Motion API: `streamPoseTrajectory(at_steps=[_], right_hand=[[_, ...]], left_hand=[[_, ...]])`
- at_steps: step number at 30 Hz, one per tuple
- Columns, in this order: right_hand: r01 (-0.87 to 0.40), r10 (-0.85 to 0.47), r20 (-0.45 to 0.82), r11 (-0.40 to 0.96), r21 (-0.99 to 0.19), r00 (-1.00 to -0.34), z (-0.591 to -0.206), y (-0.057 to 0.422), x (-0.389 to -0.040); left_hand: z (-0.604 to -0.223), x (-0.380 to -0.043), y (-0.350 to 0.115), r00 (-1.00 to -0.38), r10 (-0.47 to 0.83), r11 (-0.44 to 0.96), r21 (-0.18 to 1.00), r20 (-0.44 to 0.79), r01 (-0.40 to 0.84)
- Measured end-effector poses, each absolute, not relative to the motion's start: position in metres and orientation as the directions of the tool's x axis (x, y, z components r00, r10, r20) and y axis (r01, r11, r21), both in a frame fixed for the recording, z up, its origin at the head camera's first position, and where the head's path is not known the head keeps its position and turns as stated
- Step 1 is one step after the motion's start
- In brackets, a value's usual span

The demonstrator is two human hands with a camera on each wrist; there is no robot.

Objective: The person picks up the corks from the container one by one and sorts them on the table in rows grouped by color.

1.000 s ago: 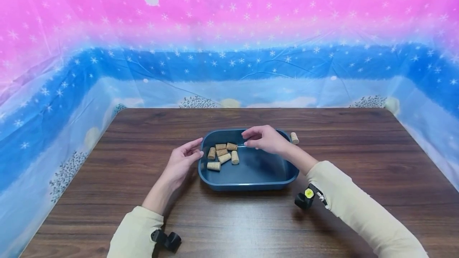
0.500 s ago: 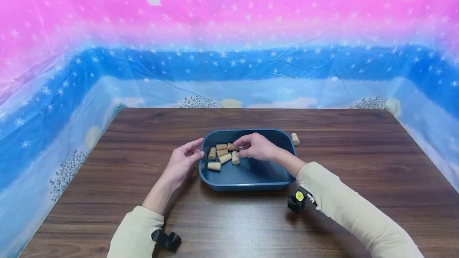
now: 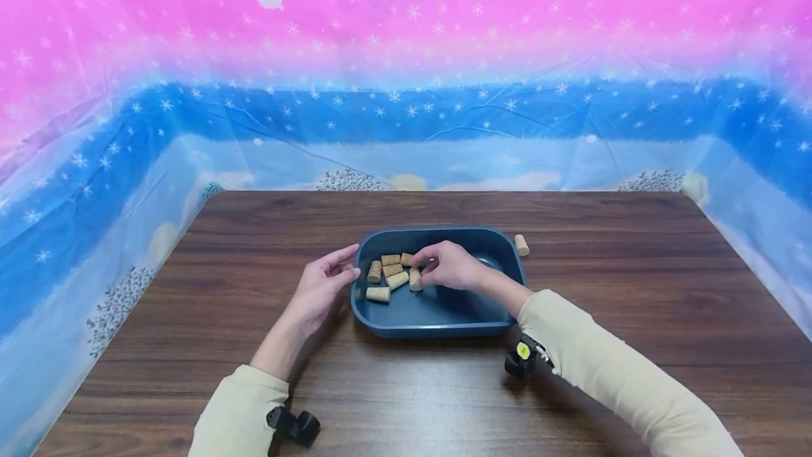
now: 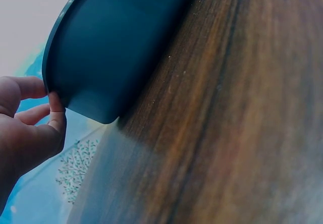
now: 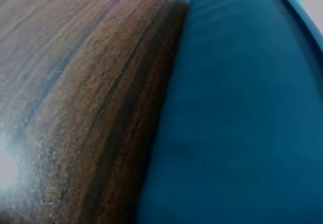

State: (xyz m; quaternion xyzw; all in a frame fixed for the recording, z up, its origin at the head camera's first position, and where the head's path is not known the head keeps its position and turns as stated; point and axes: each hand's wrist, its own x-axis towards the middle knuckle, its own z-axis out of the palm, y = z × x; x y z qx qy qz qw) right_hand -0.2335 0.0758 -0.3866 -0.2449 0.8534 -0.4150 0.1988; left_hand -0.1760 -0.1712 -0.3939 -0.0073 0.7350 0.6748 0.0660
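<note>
A dark blue tub (image 3: 438, 331) holds several corks (image 3: 397, 281) in its left part. My right hand (image 3: 453, 265) reaches down inside it. The right thumb tip is at a cork (image 3: 415, 281) on the right of the group, and the fingertips cover part of the cork (image 3: 405, 258) behind. I cannot tell whether the fingers pinch one. My left hand (image 3: 325, 288) touches the tub's left end with spread thumb and fingers, and the left wrist view shows the fingertips at the rim (image 4: 54, 32). In the right wrist view the tub's wall (image 5: 237, 118) fills the right side; the hand is not seen there.
One cork (image 3: 521, 245) lies on the brown wooden table (image 3: 406, 393) just outside the tub's far right corner. A pink and blue patterned cloth (image 3: 406, 115) surrounds the table's back and sides. Each forearm has a black wrist camera (image 3: 521, 358).
My right hand has moved left and down into the tub, up to the corks, its forearm following. The left hand has stayed at the tub's end.
</note>
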Motion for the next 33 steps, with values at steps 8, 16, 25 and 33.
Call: streamPoseTrajectory(at_steps=[8, 16, 25, 33], right_hand=[[-0.278, -0.585, -0.153, 0.578, -0.767, -0.796, -0.3911, 0.0703, -0.2309], [-0.269, -0.586, -0.168, 0.583, -0.766, -0.793, -0.3924, 0.0694, -0.2316], [-0.282, -0.621, -0.178, 0.568, -0.773, -0.763, -0.3892, 0.0751, -0.2314], [-0.253, -0.637, -0.207, 0.553, -0.794, -0.743, -0.385, 0.0769, -0.2324]], left_hand=[[-0.3944, -0.1757, -0.172, -0.992, 0.073, 0.093, 0.991, -0.106, -0.099], [-0.395, -0.176, -0.1726, -0.992, 0.069, 0.099, 0.99, -0.103, -0.096], [-0.3951, -0.1764, -0.171, -0.991, 0.071, 0.085, 0.991, -0.112, -0.106], [-0.3947, -0.176, -0.1708, -0.991, 0.071, 0.078, 0.991, -0.116, -0.11]])
